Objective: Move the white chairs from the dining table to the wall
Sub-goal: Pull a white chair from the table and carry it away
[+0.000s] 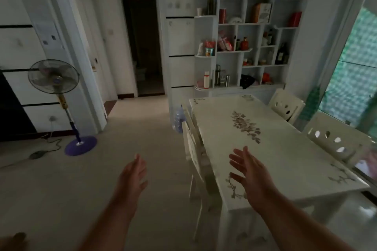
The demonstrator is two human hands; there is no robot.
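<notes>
The near white chair (193, 161) is mostly hidden under the dining table (285, 165).

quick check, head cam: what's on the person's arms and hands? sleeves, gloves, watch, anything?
Nothing worn that shows. The left hand and right hand are bare, no gloves, rings or watch visible. Both forearms are bare to the frame's bottom edge, so no sleeve shows. No markings or cables.

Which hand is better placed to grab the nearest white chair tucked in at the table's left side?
Probably the right hand. It hangs open over the table corner, just beside the nearest chair back. The left hand is open too, but farther out over bare floor.
</notes>
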